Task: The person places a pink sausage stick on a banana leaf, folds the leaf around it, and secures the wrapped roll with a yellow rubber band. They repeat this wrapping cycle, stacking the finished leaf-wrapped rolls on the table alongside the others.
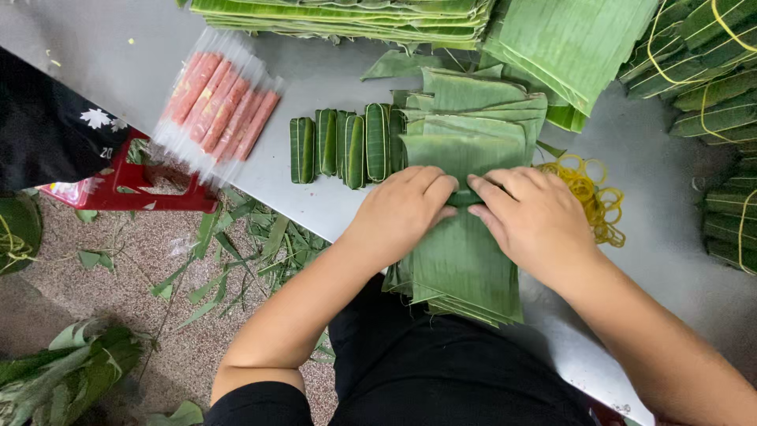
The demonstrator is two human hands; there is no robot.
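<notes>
Green banana-leaf strips lie in a stack (461,252) on the grey counter (662,181) right in front of you, long axis running away from your body. From the head view, both your hands sit on top of it: your left hand (402,209) and right hand (536,221) meet at a small rolled leaf parcel (465,197), fingers curled and pinching it from either side, equally near. Finished wrapped rolls (347,146) stand in a row just left, yellow rubber bands (591,193) just right, packed pink sausages (221,102) further left.

Green banana leaves (461,252), yellow rubber bands (587,189), pink sausages in clear wrap (217,102), a red stool (130,189), grey table (315,197).
</notes>
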